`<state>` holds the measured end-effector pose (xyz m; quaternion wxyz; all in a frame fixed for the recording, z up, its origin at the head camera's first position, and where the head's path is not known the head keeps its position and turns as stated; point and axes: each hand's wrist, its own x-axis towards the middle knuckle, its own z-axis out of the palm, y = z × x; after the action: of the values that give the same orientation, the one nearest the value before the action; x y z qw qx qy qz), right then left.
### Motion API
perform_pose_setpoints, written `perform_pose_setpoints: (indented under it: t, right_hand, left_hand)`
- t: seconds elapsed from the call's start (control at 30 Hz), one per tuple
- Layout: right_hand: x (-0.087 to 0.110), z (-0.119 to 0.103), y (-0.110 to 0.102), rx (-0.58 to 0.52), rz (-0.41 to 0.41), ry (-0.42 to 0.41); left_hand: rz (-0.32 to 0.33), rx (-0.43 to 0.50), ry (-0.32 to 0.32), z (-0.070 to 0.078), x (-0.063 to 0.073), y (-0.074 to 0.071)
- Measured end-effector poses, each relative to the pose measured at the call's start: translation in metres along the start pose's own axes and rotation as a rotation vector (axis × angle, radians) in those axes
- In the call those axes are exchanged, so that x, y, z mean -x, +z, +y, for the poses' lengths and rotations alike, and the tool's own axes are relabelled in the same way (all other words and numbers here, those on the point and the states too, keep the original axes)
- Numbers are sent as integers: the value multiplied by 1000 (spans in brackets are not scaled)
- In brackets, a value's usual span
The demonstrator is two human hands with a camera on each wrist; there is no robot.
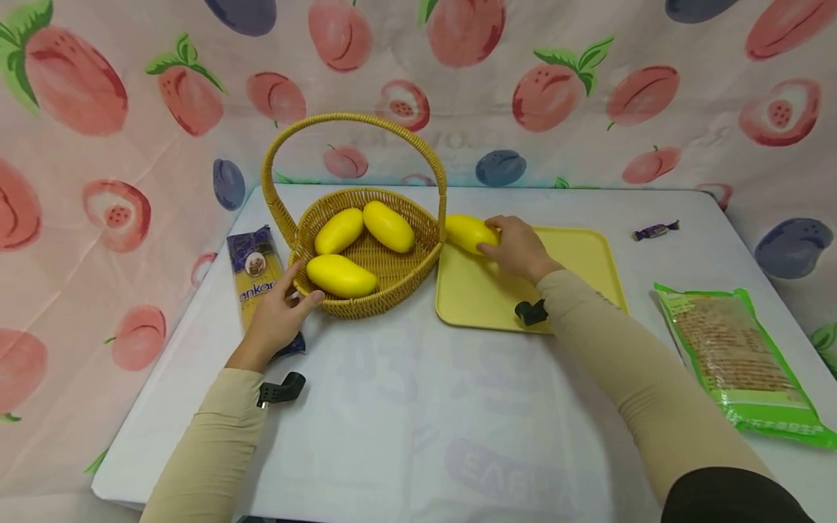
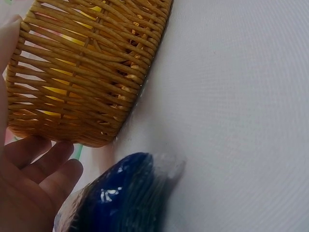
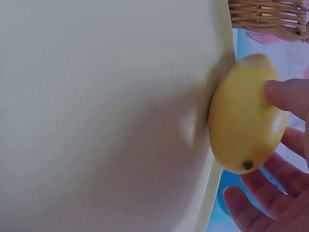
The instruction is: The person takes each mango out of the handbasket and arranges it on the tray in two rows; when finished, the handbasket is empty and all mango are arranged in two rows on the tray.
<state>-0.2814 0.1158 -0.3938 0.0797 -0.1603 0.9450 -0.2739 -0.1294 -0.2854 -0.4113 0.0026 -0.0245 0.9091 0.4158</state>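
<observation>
A yellow mango [image 1: 471, 234] is in my right hand [image 1: 519, 248], over the left back edge of the yellow tray [image 1: 562, 290]. In the right wrist view the thumb lies on the near side of the mango [image 3: 246, 116], and the fingers reach round its other side. A green dot marks one end. My left hand [image 1: 277, 316] holds the wicker basket [image 1: 366, 309] at its left front rim. Its fingertips [image 2: 65, 150] touch the woven wall from outside in the left wrist view. Three more mangoes [image 1: 342, 276] lie inside the basket, under its tall arched handle [image 1: 353, 118].
A pasta-like packet [image 1: 251, 265] lies left of the basket, partly behind my left hand. To the right are a small purple wrapped candy [image 1: 656, 231] and a green-edged food packet [image 1: 739, 349]. The white table [image 1: 418, 436] meets a fruit-print backdrop [image 1: 458, 145].
</observation>
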Motion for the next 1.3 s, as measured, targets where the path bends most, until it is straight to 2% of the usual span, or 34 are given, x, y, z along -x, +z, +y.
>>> perform_pose_setpoints:
  t: [0.3,0.53,0.77,0.93,1.3]
  right_hand:
    - [-1,5,-9,-22,-3,20]
    - [1,9,-9,-32,16,-20]
    - [18,12,-19,-60,57,-60]
    - [30,13,-25,-40,95,-102]
    - [49,3,-30,-56,147,-171]
  left_hand:
    - [0,-3,5,0,0,1]
    - [-4,-9,4,-1,1,4]
    - [2,-2,5,-1,1,5]
    - [3,-9,5,1,2,3]
    - [1,-8,-1,3,2,1]
